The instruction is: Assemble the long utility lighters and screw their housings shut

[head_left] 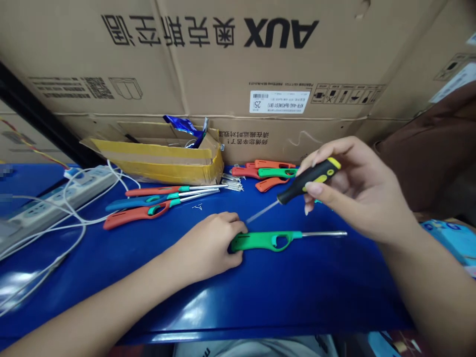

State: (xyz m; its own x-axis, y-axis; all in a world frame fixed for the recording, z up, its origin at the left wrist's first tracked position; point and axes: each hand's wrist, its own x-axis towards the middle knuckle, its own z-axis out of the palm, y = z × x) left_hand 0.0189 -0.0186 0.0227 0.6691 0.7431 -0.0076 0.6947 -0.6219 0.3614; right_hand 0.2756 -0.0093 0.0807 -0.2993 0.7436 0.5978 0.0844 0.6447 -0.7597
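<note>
My left hand (219, 243) is closed around the handle end of a green gas lighter (260, 241), which lies on the blue table with its metal tube pointing right. In my right hand (357, 188) is a black and yellow screwdriver (308, 179), gripped by its handle. Its shaft slants down to the left, and the tip is close to my left fingers; whether it touches anything I cannot tell. Left of my hands lie three lighters with metal tubes, among them a blue lighter (137, 202). Farther back is a pile of orange and green lighter bodies (275, 172).
A cardboard box with yellow tape (156, 161) stands at the back, holding a blue wrapper (184, 125). Small metal parts (233, 182) lie beside it. A white power strip (67, 198) with loose cables is on the left. A large AUX carton (208, 69) walls off the back.
</note>
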